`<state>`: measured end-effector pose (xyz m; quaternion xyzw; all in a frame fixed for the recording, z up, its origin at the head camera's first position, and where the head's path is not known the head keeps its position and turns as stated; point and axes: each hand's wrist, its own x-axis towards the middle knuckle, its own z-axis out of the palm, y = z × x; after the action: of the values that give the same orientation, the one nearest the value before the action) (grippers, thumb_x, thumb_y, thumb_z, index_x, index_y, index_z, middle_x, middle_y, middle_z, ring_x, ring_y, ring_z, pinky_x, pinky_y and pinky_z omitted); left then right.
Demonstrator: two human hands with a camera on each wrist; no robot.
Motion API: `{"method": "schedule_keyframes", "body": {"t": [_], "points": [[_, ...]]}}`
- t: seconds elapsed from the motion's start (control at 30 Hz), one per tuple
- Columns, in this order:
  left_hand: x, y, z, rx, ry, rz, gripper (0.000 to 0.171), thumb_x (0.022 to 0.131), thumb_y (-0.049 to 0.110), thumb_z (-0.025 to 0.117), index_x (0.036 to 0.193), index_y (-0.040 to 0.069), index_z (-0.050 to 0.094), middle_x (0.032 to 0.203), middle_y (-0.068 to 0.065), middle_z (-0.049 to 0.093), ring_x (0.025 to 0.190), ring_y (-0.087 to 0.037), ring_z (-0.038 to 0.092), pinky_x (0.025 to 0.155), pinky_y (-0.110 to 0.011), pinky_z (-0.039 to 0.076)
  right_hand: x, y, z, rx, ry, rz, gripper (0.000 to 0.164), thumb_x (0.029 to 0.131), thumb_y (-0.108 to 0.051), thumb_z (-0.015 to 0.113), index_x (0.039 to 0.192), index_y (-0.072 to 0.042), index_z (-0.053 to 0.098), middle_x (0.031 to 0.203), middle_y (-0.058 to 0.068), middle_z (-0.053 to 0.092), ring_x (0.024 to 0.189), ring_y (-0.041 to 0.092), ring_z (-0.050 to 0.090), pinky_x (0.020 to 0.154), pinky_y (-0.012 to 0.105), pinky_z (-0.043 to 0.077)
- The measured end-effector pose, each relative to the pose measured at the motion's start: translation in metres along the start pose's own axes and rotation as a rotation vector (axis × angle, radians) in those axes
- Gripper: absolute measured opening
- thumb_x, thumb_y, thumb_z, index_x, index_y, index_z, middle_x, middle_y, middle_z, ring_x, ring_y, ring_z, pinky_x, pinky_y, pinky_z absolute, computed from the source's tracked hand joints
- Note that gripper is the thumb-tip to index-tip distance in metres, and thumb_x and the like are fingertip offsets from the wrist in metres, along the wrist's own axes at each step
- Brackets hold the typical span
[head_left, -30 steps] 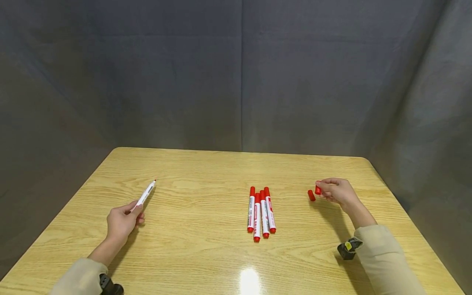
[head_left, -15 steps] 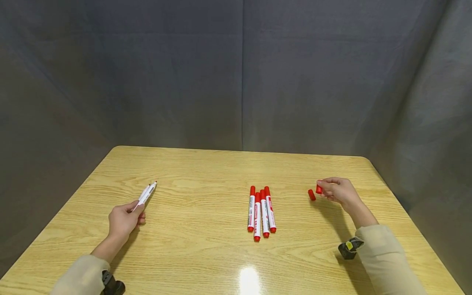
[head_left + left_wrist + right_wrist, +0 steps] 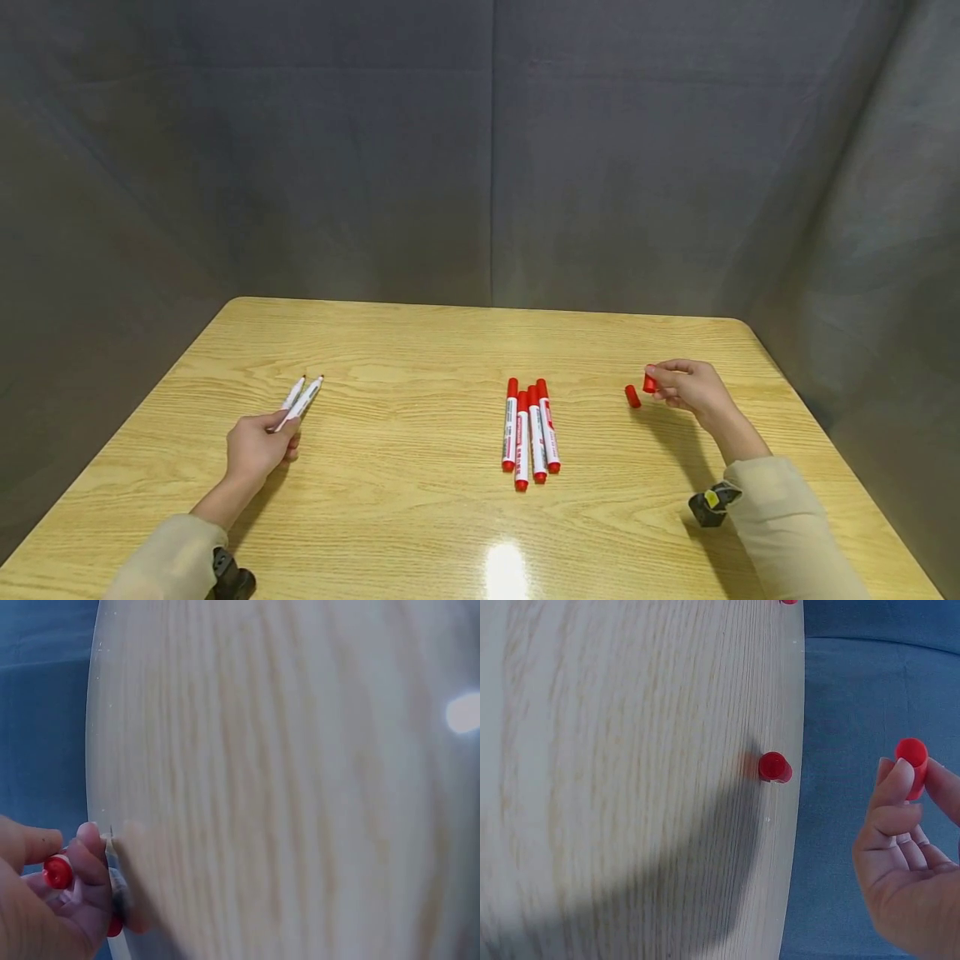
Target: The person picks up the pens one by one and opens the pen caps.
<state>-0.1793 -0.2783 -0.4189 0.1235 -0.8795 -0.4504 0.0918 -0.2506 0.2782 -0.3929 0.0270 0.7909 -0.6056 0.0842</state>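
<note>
My left hand [image 3: 253,450] holds an uncapped white marker [image 3: 306,400] between thumb and fingers. The tip points away and to the right; its red end [image 3: 58,871] shows in the left wrist view. A second uncapped marker [image 3: 296,390] appears just behind and left of it, partly hidden by the hand. In the left wrist view that marker's red end [image 3: 115,926] shows below the fingers, close to the table. At right, my right hand [image 3: 696,392] pinches a red cap [image 3: 912,759], its hollow mouth visible. Another red cap [image 3: 775,767] lies on the table beside it.
Several capped red markers [image 3: 522,437] lie side by side in the middle of the wooden table [image 3: 405,358]. Dark cloth [image 3: 480,167] hangs behind the table's far edge and along both sides.
The held marker has shifted slightly right and nearer with my left hand. The second marker, hidden at first, has come into sight beside it. My right hand has stayed almost still.
</note>
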Motion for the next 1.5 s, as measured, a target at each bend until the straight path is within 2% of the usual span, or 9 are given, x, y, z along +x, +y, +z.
{"method": "schedule_keyframes", "body": {"t": [0.27, 0.37, 0.6, 0.73, 0.9, 1.0, 1.17, 1.3, 1.5], "points": [[-0.001, 0.0, -0.001, 0.011, 0.004, -0.004, 0.041, 0.08, 0.001, 0.056, 0.118, -0.016, 0.051, 0.068, -0.018, 0.064, 0.046, -0.012, 0.058, 0.044, -0.025, 0.049, -0.001, -0.001, -0.001, -0.004, -0.001, 0.002, 0.046, 0.09, -0.024, 0.058, 0.116, 0.012, 0.046, 0.073, -0.006, 0.062, 0.065, 0.009, 0.061, 0.058, 0.023, 0.049], [-0.002, 0.0, -0.003, 0.035, -0.013, 0.002, 0.045, 0.077, -0.002, 0.053, 0.12, -0.016, 0.049, 0.066, -0.018, 0.063, 0.047, -0.013, 0.058, 0.043, -0.025, 0.049, -0.001, -0.002, -0.001, -0.002, -0.001, 0.002, 0.044, 0.09, -0.024, 0.058, 0.114, 0.011, 0.048, 0.073, -0.006, 0.062, 0.065, 0.009, 0.061, 0.058, 0.023, 0.049], [-0.003, 0.0, -0.007, 0.105, -0.084, 0.037, 0.052, 0.079, -0.001, 0.053, 0.124, -0.022, 0.038, 0.07, -0.022, 0.063, 0.05, -0.017, 0.061, 0.045, -0.026, 0.05, -0.002, -0.002, -0.002, 0.001, 0.003, -0.005, 0.043, 0.089, -0.026, 0.059, 0.112, 0.009, 0.05, 0.072, -0.007, 0.062, 0.064, 0.008, 0.06, 0.058, 0.023, 0.048], [-0.003, 0.002, -0.007, 0.119, -0.076, 0.04, 0.045, 0.079, -0.001, 0.054, 0.116, -0.025, 0.045, 0.064, -0.019, 0.063, 0.05, -0.018, 0.061, 0.046, -0.027, 0.05, -0.002, -0.002, -0.002, -0.003, 0.002, -0.006, 0.043, 0.09, -0.025, 0.059, 0.112, 0.01, 0.049, 0.072, -0.007, 0.062, 0.064, 0.008, 0.061, 0.057, 0.023, 0.048], [-0.005, 0.003, -0.008, 0.159, -0.059, 0.079, 0.036, 0.079, 0.002, 0.058, 0.103, -0.024, 0.051, 0.061, -0.018, 0.063, 0.049, -0.02, 0.061, 0.044, -0.027, 0.049, -0.002, -0.002, -0.003, -0.004, 0.001, -0.004, 0.043, 0.09, -0.024, 0.058, 0.113, 0.01, 0.047, 0.072, -0.007, 0.062, 0.064, 0.007, 0.06, 0.057, 0.022, 0.048], [-0.005, 0.004, -0.009, 0.215, -0.045, 0.114, 0.035, 0.078, 0.005, 0.062, 0.098, -0.023, 0.053, 0.06, -0.017, 0.062, 0.047, -0.02, 0.06, 0.041, -0.027, 0.047, -0.003, -0.002, -0.003, -0.005, 0.003, -0.004, 0.043, 0.09, -0.025, 0.058, 0.114, 0.01, 0.047, 0.072, -0.007, 0.062, 0.064, 0.007, 0.06, 0.058, 0.023, 0.048], [-0.005, 0.003, -0.01, 0.348, -0.009, 0.171, 0.031, 0.076, 0.012, 0.066, 0.086, -0.016, 0.059, 0.056, -0.01, 0.059, 0.043, -0.014, 0.049, 0.038, -0.027, 0.037, -0.004, -0.002, -0.003, -0.004, 0.002, -0.006, 0.044, 0.09, -0.025, 0.058, 0.113, 0.01, 0.048, 0.072, -0.007, 0.062, 0.065, 0.008, 0.06, 0.058, 0.023, 0.048], [-0.006, 0.001, -0.012, 0.411, -0.025, 0.149, 0.031, 0.078, 0.018, 0.066, 0.083, -0.012, 0.06, 0.056, -0.005, 0.056, 0.042, -0.012, 0.044, 0.037, -0.027, 0.035, -0.004, -0.001, -0.003, -0.002, 0.004, -0.01, 0.044, 0.09, -0.025, 0.058, 0.113, 0.011, 0.048, 0.073, -0.007, 0.062, 0.065, 0.008, 0.061, 0.058, 0.023, 0.048], [-0.007, 0.001, -0.015, 0.445, -0.048, 0.13, 0.033, 0.079, 0.02, 0.065, 0.086, -0.012, 0.062, 0.063, -0.007, 0.056, 0.047, -0.014, 0.041, 0.039, -0.027, 0.034, -0.005, 0.0, -0.003, -0.005, 0.008, -0.015, 0.045, 0.09, -0.026, 0.058, 0.114, 0.011, 0.048, 0.072, -0.007, 0.062, 0.064, 0.007, 0.06, 0.058, 0.023, 0.048]]}}
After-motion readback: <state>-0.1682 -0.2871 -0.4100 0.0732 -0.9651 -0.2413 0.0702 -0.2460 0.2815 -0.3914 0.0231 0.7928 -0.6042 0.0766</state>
